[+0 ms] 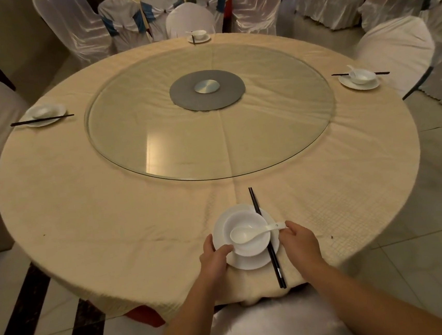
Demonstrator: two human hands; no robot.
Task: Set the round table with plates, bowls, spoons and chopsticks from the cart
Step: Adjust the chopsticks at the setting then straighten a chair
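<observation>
Right hand (297, 241) pinches the spoon (250, 232) handle, long axis left-right across the bowl (248, 243); left hand (215, 257) grips the plate (250, 261) rim.

Glossy glass turntable (211, 130), matt cloth (83, 207).

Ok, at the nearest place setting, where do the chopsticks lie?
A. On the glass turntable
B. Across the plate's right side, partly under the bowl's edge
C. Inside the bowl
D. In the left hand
B: the chopsticks run over the right side of the plate, beside the bowl.
</observation>
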